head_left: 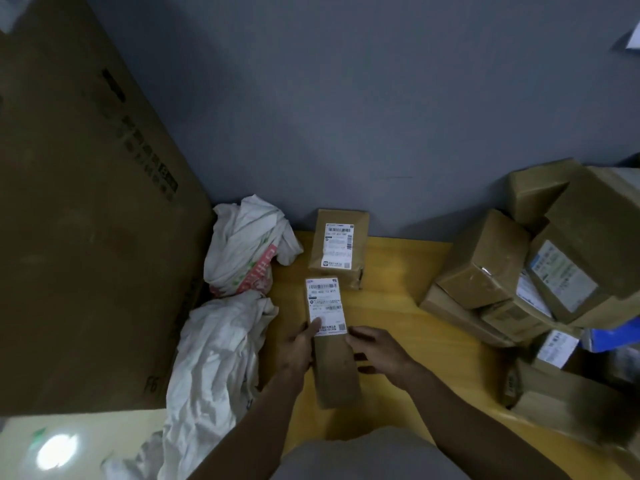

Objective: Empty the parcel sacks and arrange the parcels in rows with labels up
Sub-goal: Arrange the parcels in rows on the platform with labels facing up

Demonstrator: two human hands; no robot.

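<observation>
The parcels (337,375) are matt brown cardboard, with smooth white paper labels (325,306); the sacks (214,358) are white woven cloth, crumpled and dull; the worktop (391,299) looks like smooth yellow wood with a faint sheen; the wall (346,116) is matt grey; the big box (86,237) is matt cardboard.

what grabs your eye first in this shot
The long brown cardboard parcel stands out, white label up, held by the left hand and right hand at the centre of the yellow wooden table. To its left lie crumpled white fabric sacks, and a tumbled heap of brown cardboard boxes fills the right.
</observation>
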